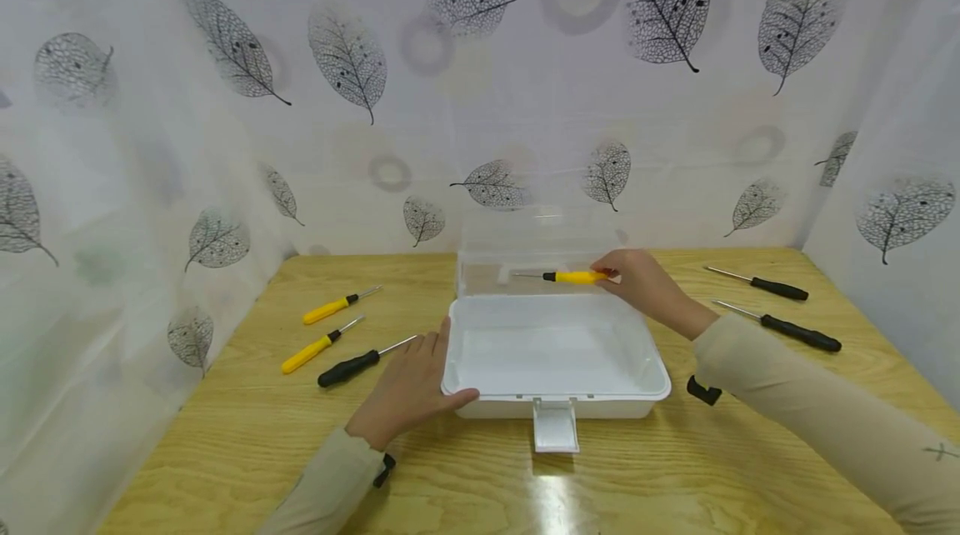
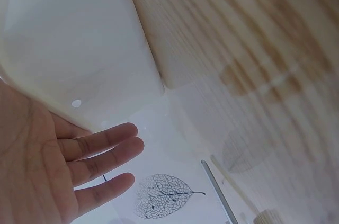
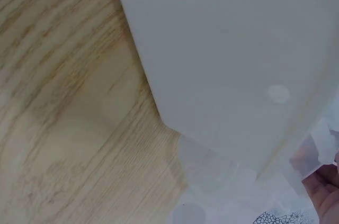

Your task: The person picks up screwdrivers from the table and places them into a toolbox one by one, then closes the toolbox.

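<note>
Screwdriver (image 1: 573, 277) near the box's (image 1: 502, 408) twelve-o'clock edge, right hand (image 1: 647, 283) pinching its handle: best held level! Left hand (image 1: 411, 383), fingers straight, seemingly braces at eight o'clock.

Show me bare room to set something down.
Bare table in front of the white box, between the left sleeve and right sleeve, and the box's floor. Crowded: left, three screwdrivers near the left hand; right, two black screwdrivers beyond the right sleeve.

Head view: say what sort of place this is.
Probably a makeshift curtained workspace: leaf-print sheeting hangs behind and beside a wood-grain table bearing screwdrivers and an open white plastic box.
</note>
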`<action>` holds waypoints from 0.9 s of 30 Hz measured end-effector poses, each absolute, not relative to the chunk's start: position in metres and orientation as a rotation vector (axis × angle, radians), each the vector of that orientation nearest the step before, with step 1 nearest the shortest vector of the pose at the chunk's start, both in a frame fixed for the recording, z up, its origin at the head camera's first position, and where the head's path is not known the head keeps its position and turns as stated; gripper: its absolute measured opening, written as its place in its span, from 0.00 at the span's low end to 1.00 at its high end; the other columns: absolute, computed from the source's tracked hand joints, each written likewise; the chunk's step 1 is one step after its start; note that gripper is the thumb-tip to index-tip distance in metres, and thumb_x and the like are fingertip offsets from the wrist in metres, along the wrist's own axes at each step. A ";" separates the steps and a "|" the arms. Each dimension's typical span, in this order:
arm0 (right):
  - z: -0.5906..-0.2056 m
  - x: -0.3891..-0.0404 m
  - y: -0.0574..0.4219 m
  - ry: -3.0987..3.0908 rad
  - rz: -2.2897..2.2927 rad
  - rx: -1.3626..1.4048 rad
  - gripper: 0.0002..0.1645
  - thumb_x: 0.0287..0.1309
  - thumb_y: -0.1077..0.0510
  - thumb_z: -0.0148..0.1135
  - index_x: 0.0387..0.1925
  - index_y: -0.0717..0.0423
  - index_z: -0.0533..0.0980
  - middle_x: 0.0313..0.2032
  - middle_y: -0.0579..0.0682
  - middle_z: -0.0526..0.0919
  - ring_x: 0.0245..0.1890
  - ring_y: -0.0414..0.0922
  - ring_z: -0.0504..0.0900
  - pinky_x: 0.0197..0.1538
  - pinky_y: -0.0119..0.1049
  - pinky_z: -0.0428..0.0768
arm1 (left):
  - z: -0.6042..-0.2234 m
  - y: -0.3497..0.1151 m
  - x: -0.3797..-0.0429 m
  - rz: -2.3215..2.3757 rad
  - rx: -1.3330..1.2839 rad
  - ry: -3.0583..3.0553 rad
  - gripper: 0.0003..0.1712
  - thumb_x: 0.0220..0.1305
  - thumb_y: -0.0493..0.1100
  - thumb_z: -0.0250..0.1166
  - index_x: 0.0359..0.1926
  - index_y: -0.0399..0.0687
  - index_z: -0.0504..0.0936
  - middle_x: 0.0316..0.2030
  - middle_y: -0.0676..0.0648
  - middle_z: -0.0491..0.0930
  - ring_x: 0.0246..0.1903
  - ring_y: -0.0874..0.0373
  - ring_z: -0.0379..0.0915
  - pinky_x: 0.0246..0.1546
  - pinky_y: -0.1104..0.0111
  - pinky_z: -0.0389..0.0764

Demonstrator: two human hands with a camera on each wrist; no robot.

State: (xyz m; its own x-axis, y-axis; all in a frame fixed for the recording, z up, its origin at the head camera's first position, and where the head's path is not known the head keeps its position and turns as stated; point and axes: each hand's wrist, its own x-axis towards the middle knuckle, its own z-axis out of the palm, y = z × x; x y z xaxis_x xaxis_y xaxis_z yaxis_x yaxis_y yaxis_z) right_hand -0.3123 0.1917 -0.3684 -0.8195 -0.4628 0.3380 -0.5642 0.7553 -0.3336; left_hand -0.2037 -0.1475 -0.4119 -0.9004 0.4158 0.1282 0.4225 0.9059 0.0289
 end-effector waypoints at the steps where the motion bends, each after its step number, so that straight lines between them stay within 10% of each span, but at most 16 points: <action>1: -0.369 -0.312 0.192 -2.714 0.594 0.821 0.13 0.50 0.68 0.66 0.40 0.67 0.81 0.38 0.61 0.85 0.36 0.52 0.84 0.42 0.44 0.83 | -0.411 -0.147 -0.203 -0.088 -0.651 -2.951 0.62 0.52 0.76 0.53 0.71 0.32 0.50 0.57 0.35 0.72 0.55 0.43 0.71 0.58 0.54 0.72; 27: -0.364 -0.306 0.200 -2.670 0.591 0.842 0.19 0.49 0.64 0.69 0.44 0.67 0.79 0.42 0.63 0.84 0.38 0.54 0.83 0.44 0.47 0.82 | -0.412 -0.148 -0.203 -0.085 -0.662 -2.952 0.62 0.53 0.75 0.54 0.71 0.31 0.50 0.57 0.34 0.72 0.55 0.44 0.71 0.58 0.54 0.72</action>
State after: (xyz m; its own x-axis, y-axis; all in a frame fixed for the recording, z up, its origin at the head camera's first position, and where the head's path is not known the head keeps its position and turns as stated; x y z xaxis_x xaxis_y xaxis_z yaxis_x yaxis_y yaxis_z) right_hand -0.3064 0.1999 -0.3641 -0.7913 -0.4812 0.3772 -0.5954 0.7468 -0.2963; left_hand -0.2033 -0.1483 -0.4118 -0.8980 0.4223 0.1239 0.4287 0.9030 0.0296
